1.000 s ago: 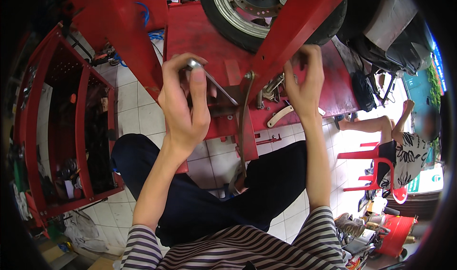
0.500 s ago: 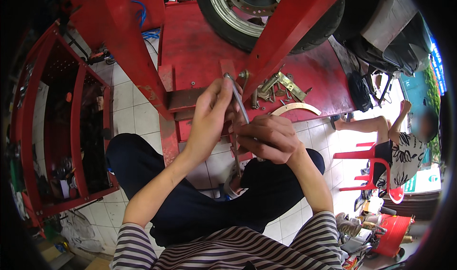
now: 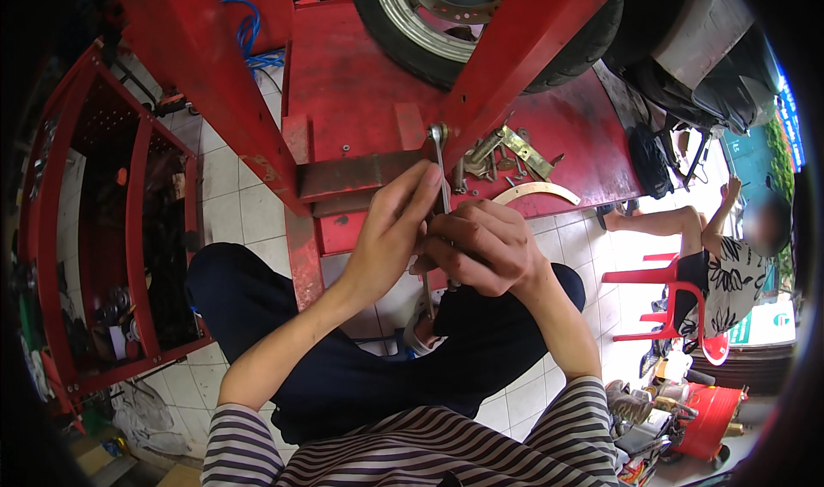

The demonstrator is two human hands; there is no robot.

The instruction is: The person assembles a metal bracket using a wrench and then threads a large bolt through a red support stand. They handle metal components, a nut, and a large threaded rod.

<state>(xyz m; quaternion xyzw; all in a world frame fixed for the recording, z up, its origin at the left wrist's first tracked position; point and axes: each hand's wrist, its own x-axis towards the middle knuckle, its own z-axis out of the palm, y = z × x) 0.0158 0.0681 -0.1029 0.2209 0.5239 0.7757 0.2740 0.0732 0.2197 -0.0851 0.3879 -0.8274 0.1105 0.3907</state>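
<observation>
My left hand (image 3: 399,225) is closed on a silver wrench (image 3: 440,169), its thumb along the shaft. The wrench's upper end sits at a bolt (image 3: 442,133) on the slanted red post (image 3: 502,54). My right hand (image 3: 476,247) is curled round the lower part of the wrench, touching my left. A long thin metal piece (image 3: 428,302) hangs below my hands, its upper part hidden. A dark steel crossbar (image 3: 356,171) lies just left of the wrench. Loose brackets and bolts (image 3: 524,157) and a curved pale metal piece (image 3: 554,188) lie on the red platform (image 3: 343,84) to the right.
A motorcycle wheel (image 3: 395,24) stands behind the posts. A red open cart (image 3: 64,255) is at left. Another person (image 3: 730,281) sits on a red plastic chair (image 3: 644,277) at right. A red drum (image 3: 712,423) and mixed parts are at lower right. Blue hose (image 3: 249,32) lies upper left.
My left hand has moved right and down, turning the wrench more upright onto the bolt. My right hand has come down and left from beside the loose parts to grip the wrench.
</observation>
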